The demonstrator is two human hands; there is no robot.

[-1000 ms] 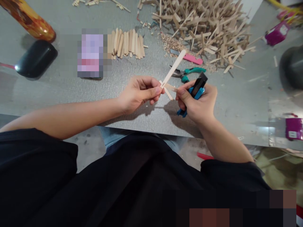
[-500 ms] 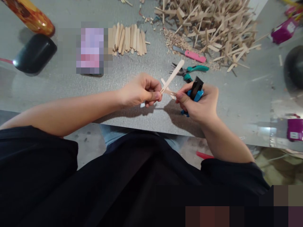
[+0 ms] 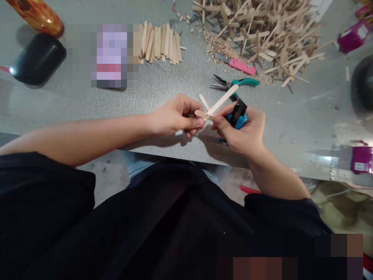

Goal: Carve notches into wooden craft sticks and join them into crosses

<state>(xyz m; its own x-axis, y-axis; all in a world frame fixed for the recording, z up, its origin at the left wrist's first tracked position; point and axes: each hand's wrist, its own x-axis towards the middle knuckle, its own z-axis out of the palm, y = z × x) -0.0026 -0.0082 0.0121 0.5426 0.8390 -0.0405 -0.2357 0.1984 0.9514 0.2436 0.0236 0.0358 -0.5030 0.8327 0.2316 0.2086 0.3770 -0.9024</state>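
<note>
Rightward go the pale, flat, crossed wooden sticks [image 3: 223, 100], just right of frame centre now: left hand [image 3: 176, 116] pinching them between thumb and fingers, right hand [image 3: 247, 134] pinching one end while gripping a blue-and-black tool [image 3: 239, 111].

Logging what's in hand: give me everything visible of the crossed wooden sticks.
The crossed wooden sticks are pale, flat and round-ended, wood by their look. Three show: one slanting up right, one up left, one nearly level. They cross between the hands, above the table. The left hand pinches them by the crossing; the right hand holds the level one's right end. How they are joined, if at all, can't be made out.
</note>
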